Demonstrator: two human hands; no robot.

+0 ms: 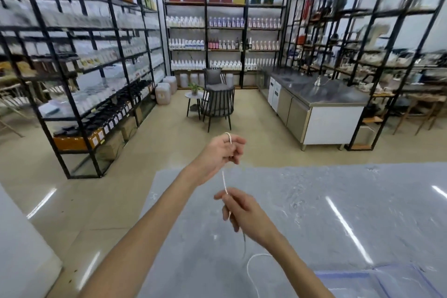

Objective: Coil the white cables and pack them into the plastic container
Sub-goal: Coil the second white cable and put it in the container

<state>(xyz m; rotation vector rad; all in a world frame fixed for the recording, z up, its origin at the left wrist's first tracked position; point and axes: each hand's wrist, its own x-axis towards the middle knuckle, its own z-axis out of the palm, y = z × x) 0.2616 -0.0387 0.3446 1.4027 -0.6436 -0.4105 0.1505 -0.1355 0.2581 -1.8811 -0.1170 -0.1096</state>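
Observation:
A thin white cable (224,180) runs taut between my two hands above the grey table (338,201). My left hand (221,152) is raised past the table's far edge, with the cable's end looped over its fingers. Nearer to me, my right hand (244,213) pinches the same cable between thumb and fingers. Below that hand the cable drops and curves across the table toward the bottom edge of the view. A clear plastic container with blue trim (387,280) lies at the bottom right of the table.
Black metal shelves of bottles (72,68) line the left and back walls. A dark chair (219,104) and small round table stand on the floor ahead. To the right is a steel counter (321,94). A white surface (19,249) sits at my lower left.

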